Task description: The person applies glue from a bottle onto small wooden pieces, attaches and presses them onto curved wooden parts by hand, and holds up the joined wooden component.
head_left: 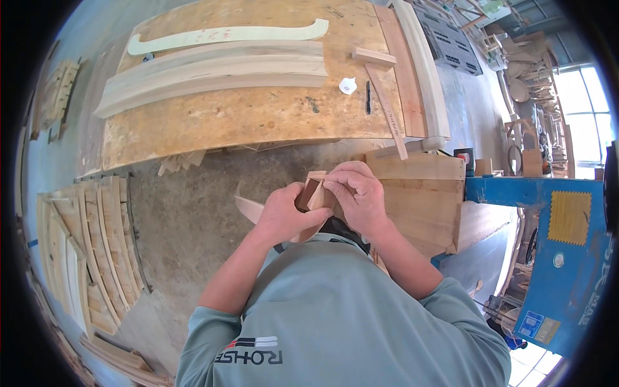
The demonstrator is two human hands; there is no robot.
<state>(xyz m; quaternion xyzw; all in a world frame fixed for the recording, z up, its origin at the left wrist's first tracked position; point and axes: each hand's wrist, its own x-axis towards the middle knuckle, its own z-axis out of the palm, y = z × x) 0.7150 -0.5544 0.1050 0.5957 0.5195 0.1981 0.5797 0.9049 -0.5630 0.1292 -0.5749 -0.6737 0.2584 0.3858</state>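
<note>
Holding wooden piece (316, 200), possibly hollow: 2 hands (282, 210) (358, 197), left curled around side, right pinching far edge.

Wide head view, facing down
It looks from near above the fingers (354, 178), past them to the bench (258, 116).

A blue machine (543, 274) stands right of a wooden workbench (258, 115).

On the flat wooden surface (271, 116), long wooden beams (219, 79) lie before a curved flat template (242, 34), left of a slim wooden strip (385, 110).
</note>
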